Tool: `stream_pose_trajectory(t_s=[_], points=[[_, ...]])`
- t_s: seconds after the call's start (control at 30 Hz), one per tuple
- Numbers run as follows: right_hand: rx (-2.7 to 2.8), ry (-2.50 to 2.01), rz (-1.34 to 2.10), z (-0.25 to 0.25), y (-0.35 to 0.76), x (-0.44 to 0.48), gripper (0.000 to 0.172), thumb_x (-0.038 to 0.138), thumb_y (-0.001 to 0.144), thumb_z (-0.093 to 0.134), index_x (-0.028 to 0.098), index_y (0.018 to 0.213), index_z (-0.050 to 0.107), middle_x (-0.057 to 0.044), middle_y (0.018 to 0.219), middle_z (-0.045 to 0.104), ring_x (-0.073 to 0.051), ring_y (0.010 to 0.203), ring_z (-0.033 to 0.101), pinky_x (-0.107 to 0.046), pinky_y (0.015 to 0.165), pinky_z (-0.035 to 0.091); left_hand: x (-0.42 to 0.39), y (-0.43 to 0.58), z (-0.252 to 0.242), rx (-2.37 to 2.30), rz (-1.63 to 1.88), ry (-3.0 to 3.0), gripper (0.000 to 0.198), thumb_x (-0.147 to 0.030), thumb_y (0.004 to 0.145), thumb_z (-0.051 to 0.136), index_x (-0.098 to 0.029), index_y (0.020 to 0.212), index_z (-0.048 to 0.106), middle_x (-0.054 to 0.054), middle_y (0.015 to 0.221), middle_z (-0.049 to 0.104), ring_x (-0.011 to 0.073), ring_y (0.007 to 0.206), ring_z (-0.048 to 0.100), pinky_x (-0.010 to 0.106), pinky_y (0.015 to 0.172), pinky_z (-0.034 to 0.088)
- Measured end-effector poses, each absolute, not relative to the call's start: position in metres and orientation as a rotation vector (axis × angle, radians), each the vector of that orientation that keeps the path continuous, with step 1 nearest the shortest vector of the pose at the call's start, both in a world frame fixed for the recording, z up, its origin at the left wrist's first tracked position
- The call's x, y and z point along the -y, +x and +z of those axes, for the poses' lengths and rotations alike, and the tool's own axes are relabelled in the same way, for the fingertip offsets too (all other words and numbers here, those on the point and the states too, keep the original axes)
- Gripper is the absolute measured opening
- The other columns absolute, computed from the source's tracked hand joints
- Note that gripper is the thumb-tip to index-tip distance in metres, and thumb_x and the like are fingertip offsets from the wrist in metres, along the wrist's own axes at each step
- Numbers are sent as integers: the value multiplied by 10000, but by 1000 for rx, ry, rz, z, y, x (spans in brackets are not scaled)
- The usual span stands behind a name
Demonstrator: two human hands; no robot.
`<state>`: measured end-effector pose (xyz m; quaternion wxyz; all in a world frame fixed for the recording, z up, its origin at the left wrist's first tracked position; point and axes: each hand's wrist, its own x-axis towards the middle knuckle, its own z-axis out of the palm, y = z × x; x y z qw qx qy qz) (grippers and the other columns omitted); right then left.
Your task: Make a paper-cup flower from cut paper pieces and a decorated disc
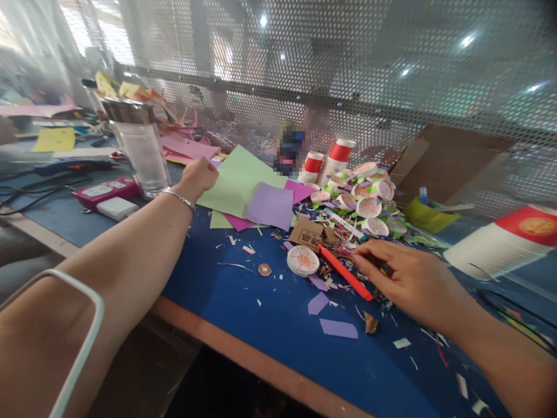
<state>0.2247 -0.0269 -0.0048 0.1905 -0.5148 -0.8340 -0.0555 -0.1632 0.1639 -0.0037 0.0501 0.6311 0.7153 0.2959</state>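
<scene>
My left hand [199, 177] reaches to the left edge of a light green paper sheet [232, 183], its fingers curled. Whatever lies inside them is hidden. A purple paper square [270, 206] rests on the green sheet, with magenta paper [298, 191] partly under it. My right hand [395, 273] hovers low over paper scraps, thumb and forefinger drawn close together; I cannot make out anything between them. Just left of it lies an orange-red marker [346, 271]. Beside the marker are a round white paper piece with a red drawing [303, 260] and a brown cardboard piece [307, 233].
A heap of decorated cup bottoms [368, 197] stands at the back, near red-and-white paper cups [339, 157]. More stacked cups [500, 244] lie at right. A glass bottle [141, 148] and a magenta box [107, 191] stand at left. Perforated metal [261, 58] borders the blue table [278, 325].
</scene>
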Motion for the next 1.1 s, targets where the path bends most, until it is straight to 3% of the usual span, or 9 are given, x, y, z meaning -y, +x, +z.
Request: stream_pose_trajectory(t_s=[0.1,0.17,0.33,0.57,0.67,0.8,0.93,1.1], points=[[2361,-1448,-129,-5,224,26,275,397,988,492,219,929,694,-22,824,730,-150,586,619,-296,542,476,-151,-158,11,-2279,1177,1846,247,-268,1014,538,-183,1238,598,77,1191,665,226,1121,624,406,966,505],[2364,-1458,-107,-5,224,25,291,403,987,486,215,930,701,-23,807,722,-156,599,627,-294,543,476,-143,-154,19,-2275,1374,1848,268,-188,1031,445,-224,1287,516,22,1174,642,168,1087,592,351,959,446],[2367,-1439,-103,-7,223,24,300,392,986,488,201,950,716,-32,819,731,-162,621,647,-291,553,483,-132,-146,29,-1909,2064,1884,139,-99,983,520,-223,1041,497,-35,934,557,116,876,509,296,866,354],[2386,-1389,-185,-9,225,24,261,348,996,497,199,962,708,-31,846,744,-157,642,669,-283,566,493,-126,-145,46,-1370,2552,1695,214,-50,1035,470,-220,922,405,-30,937,449,61,823,473,246,819,390],[2368,-1341,-238,-8,224,25,220,328,997,517,204,954,693,-23,819,734,-152,633,672,-274,554,493,-121,-144,58,-1273,2540,1470,261,23,1027,452,-189,890,390,-31,938,401,34,739,390,227,757,356],[2289,-1242,-416,-4,222,27,163,291,996,550,186,1009,675,-32,827,711,-156,672,677,-282,591,511,-111,-124,62,-1246,2327,1382,247,13,1009,487,-186,881,417,-61,740,349,53,630,330,239,641,289],[2153,-1175,-600,1,220,37,235,274,980,609,158,1183,631,-64,949,710,-146,731,692,-282,685,556,-90,-85,52,-1180,1991,1330,178,-102,974,604,-194,885,480,-75,692,426,61,587,382,244,575,289],[1977,-1230,-784,-1,215,66,313,316,922,709,196,1187,592,-40,879,720,-176,736,722,-298,692,571,-59,-51,38,-1108,1622,1253,157,-126,961,581,-215,861,499,-44,685,546,92,558,497,240,492,320]])
